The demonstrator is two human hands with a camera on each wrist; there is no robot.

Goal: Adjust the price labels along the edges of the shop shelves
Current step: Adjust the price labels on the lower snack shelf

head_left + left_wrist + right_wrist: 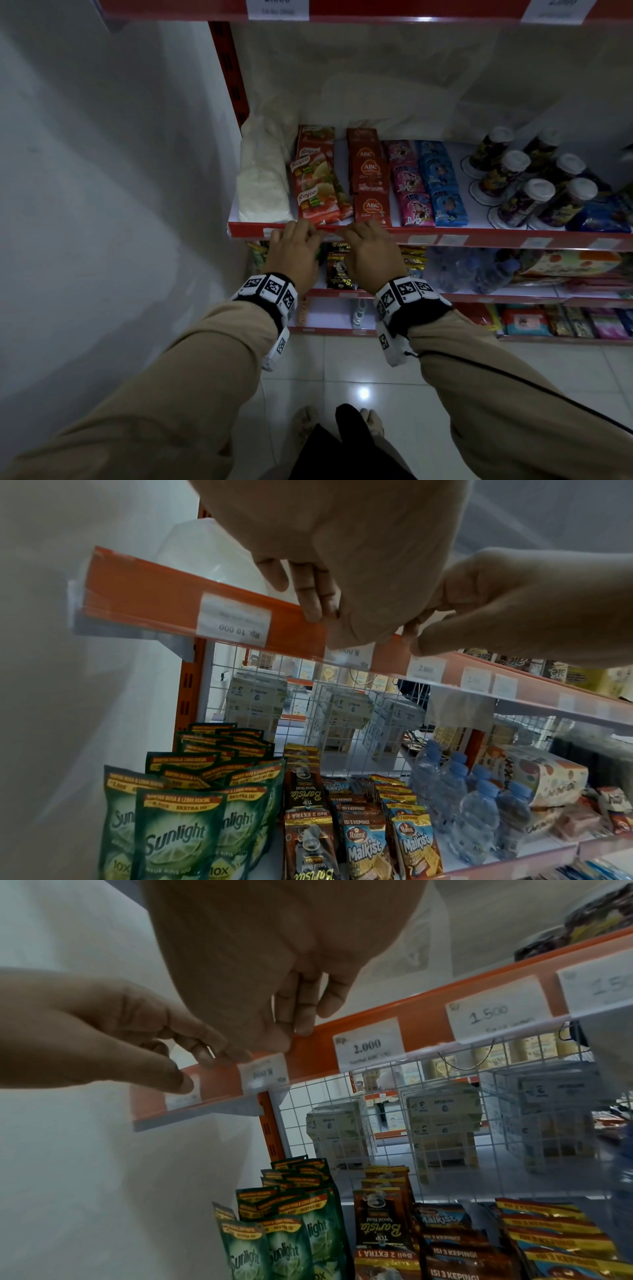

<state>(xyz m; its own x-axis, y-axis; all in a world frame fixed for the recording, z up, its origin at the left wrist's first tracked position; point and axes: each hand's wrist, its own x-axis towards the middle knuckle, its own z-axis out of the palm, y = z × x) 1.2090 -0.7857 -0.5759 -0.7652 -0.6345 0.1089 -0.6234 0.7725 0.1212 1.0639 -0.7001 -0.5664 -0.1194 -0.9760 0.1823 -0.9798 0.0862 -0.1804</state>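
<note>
Working near the wall end of the red shelf edge strip (479,236), the left hand (294,251) and right hand (368,255) both pinch it with bent fingers around the 8.000 price label (262,1073). That label and the Rp 10 000 label (234,619) beside it read upside down, so I think the job has only begun. Further along, the 2.000 label (368,1043) and 1.500 label (496,1012) read right, below Royco packets (313,192) and ABC sachets (370,185).

Head view looking down at shelf edge (445,236), 2 wrist views close beneath it, facing up
</note>
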